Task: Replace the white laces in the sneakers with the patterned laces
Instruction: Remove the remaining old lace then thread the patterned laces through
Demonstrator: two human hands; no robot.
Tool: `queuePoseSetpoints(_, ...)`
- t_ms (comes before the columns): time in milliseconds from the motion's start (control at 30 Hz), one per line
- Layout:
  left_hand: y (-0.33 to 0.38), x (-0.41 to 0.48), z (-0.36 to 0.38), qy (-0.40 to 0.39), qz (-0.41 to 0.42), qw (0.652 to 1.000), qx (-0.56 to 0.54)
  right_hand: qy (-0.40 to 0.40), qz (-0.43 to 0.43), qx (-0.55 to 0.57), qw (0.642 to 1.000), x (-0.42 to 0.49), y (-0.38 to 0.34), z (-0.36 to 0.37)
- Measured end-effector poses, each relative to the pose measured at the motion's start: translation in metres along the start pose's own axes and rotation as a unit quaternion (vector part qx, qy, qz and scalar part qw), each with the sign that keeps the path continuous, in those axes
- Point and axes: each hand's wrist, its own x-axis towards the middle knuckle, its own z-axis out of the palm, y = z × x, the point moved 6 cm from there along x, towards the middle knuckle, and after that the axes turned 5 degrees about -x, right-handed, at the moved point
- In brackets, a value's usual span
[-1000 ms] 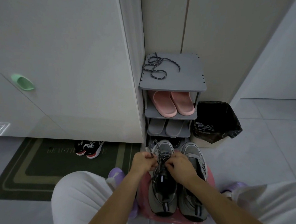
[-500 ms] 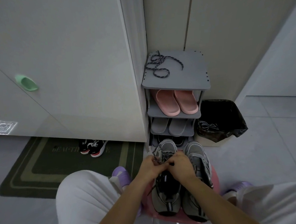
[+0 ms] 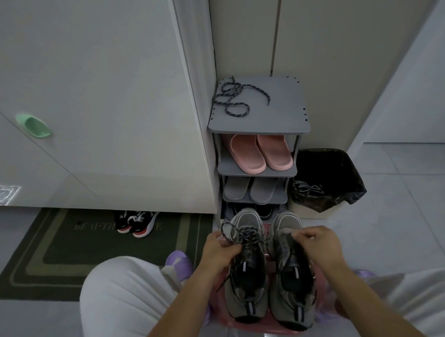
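— On the low pink plastic stool (image 3: 252, 328) between the knees, how far along is the relacing?

— Roughly halfway, I'd judge. The left grey mesh sneaker (image 3: 245, 284) has a dark speckled patterned lace (image 3: 249, 238) through its eyelets. The left hand (image 3: 220, 250) pinches one end and the right hand (image 3: 318, 242) pinches the other. The lace runs taut between them, so each grip is closed on it. It looks like the tightening or tying step.

— And the right grey mesh sneaker (image 3: 293, 294)?

— The right hand lies over its tongue, so I cannot tell whether any lace sits in it. A second speckled lace (image 3: 234, 100) lies coiled and untouched on top of the grey plastic shoe rack (image 3: 282, 107). That shoe probably waits for it.

— The white ones?

— Pale cords (image 3: 306, 189) lie in the black-bagged waste bin (image 3: 331, 172) just beside the rack. They are likely those, but too small to be sure.

— Anything in the way?

— Little. The rack stands just beyond the toes and holds pink rubber slippers (image 3: 260, 151) above flat grey slippers (image 3: 251, 190). A dark green doormat (image 3: 64, 245) with a pair of black-and-red trainers (image 3: 137, 221) lies well to the left. Fetching the spare lace means reaching over both sneakers.
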Motion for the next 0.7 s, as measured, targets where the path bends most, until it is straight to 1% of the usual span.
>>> queuePoseSetpoints(67, 0.000, -0.001, 0.001, -0.004, 0.005, 1.000, -0.013, -0.020, 0.023, -0.013, 0.999, 0.000, 0.014, -0.003)
queuePoseSetpoints(100, 0.000, -0.001, 0.002, -0.007, 0.007, 1.000, -0.016, -0.021, 0.016, -0.033, 0.999, -0.001, 0.014, -0.003)
queuePoseSetpoints(133, 0.000, 0.000, 0.002, -0.009, 0.007, 1.000, -0.020, -0.005, -0.006, -0.055, 0.998, -0.001, 0.010, -0.002)
queuePoseSetpoints(200, -0.001, 0.000, 0.001, -0.007, -0.002, 0.999, -0.037, 0.044, -0.071, -0.110, 0.990, -0.006, -0.012, 0.001)
queuePoseSetpoints(233, -0.001, -0.001, 0.001, -0.006, -0.006, 0.999, -0.043, 0.050, -0.116, -0.126, 0.984, -0.010, -0.028, 0.006)
queuePoseSetpoints(333, 0.001, -0.001, -0.001, -0.009, -0.001, 1.000, -0.029, 0.024, -0.269, -0.156, 0.950, -0.027, -0.074, 0.038)
queuePoseSetpoints(367, 0.001, -0.001, 0.000, -0.013, 0.000, 1.000, -0.023, 0.000, -0.292, -0.182, 0.939, -0.032, -0.082, 0.053)
queuePoseSetpoints(400, 0.001, -0.001, 0.001, -0.018, -0.001, 1.000, -0.013, -0.032, -0.289, -0.207, 0.934, -0.034, -0.086, 0.066)
queuePoseSetpoints(433, 0.002, -0.003, 0.002, -0.021, 0.002, 1.000, -0.003, -0.063, -0.266, -0.238, 0.932, -0.033, -0.085, 0.077)
queuePoseSetpoints(500, 0.004, -0.004, 0.002, -0.021, 0.007, 1.000, 0.009, -0.094, -0.225, -0.269, 0.932, -0.028, -0.082, 0.084)
queuePoseSetpoints(600, 0.003, -0.002, 0.000, -0.015, 0.012, 1.000, 0.022, -0.100, -0.205, -0.241, 0.943, -0.023, -0.078, 0.082)
queuePoseSetpoints(700, -0.002, 0.005, 0.000, -0.014, 0.024, 0.998, 0.062, -0.108, -0.183, -0.206, 0.955, -0.018, -0.072, 0.075)
